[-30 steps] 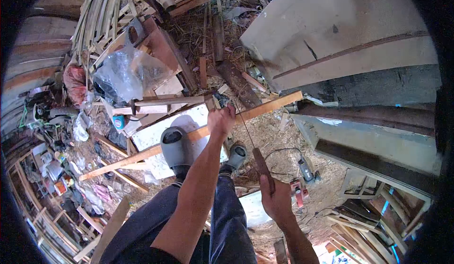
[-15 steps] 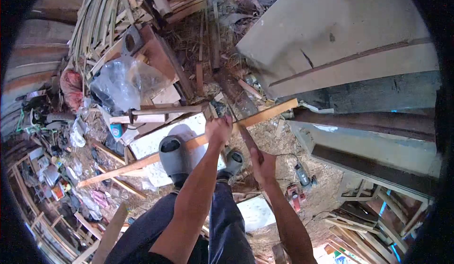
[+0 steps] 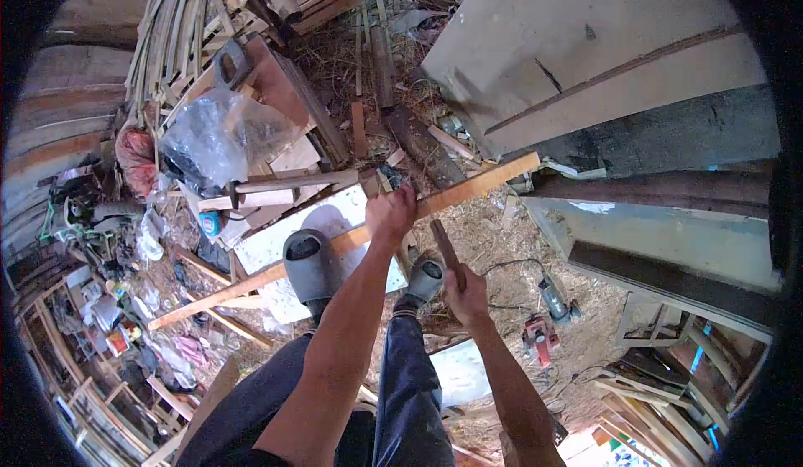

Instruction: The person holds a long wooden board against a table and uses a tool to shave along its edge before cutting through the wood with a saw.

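A long light-brown wooden strip (image 3: 481,186) runs slantwise across a white paint-spotted block (image 3: 261,245). My left hand (image 3: 390,216) is closed over the strip, right of the grey clog (image 3: 308,258) on my left foot, which presses on it. My right hand (image 3: 466,293) is wrapped round a handsaw (image 3: 443,241), narrow and brown, seen almost edge-on. Its tip is just below the strip, apart from it. The right clog (image 3: 427,278) stands close to the saw.
A corded power tool (image 3: 554,298) and a red tool (image 3: 538,339) lie on sawdust to the right. Large panels (image 3: 585,57) lean at upper right. Clear plastic sheeting (image 3: 209,141) covers stacked boards at left. Scrap timber (image 3: 644,408) is piled at lower right.
The handsaw has come down off the strip, toward me, where before it lay across it. My left hand still grips the strip in about the same place.
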Motion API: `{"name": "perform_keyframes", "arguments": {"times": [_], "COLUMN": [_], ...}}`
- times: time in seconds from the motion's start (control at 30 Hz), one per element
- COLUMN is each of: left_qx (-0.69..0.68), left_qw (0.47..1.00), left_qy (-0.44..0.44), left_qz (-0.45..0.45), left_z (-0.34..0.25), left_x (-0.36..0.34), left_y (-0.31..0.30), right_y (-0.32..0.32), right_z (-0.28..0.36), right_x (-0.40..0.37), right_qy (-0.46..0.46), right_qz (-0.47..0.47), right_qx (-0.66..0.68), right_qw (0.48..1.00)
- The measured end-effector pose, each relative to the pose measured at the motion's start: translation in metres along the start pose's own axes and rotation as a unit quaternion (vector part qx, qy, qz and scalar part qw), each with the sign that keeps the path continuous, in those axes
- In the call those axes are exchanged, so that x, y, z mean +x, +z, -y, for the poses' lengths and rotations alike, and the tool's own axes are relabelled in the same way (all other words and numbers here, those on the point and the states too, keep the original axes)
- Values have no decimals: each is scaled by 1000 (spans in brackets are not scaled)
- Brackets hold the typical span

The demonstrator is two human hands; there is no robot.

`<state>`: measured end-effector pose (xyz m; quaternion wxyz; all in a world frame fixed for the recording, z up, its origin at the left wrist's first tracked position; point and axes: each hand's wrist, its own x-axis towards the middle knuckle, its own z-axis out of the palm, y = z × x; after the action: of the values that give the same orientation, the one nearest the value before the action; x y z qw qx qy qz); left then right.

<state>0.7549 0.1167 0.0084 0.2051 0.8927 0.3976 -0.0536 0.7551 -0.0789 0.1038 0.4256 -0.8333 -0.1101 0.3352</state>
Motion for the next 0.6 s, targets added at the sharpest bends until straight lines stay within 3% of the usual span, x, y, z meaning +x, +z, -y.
{"name": "perform_keyframes", "arguments": {"times": [0.07,0.17,0.27,0.33,0.4,0.43,0.5,0.53,0.6], "left_qx": [-14,-41,-33,-41,-49,-40,-31,-18,-7], "left_qw": [997,990,981,986,991,996,999,1000,1000], "left_qy": [47,64,110,93,71,38,4,8,15], "left_qz": [-66,-119,-153,-130,-105,-67,-34,-10,10], "left_z": [3,-8,4,0,-2,-4,-1,2,3], "left_x": [-4,-12,-10,-7,-7,-5,-2,-1,2], "left_y": [5,-13,7,3,0,-2,-1,4,6], "right_y": [-18,-22,-23,-26,-29,-28,-24,-16,-17], "right_z": [69,136,148,151,162,164,173,158,141], "right_x": [11,36,78,108,129,128,123,112,80], "right_qy": [136,138,147,144,255,257,137,9,1], "right_qz": [68,41,61,77,114,115,80,34,-8], "right_qx": [-87,-97,-31,1,65,63,-94,-79,-94], "right_qw": [985,985,987,987,958,957,983,996,996]}}
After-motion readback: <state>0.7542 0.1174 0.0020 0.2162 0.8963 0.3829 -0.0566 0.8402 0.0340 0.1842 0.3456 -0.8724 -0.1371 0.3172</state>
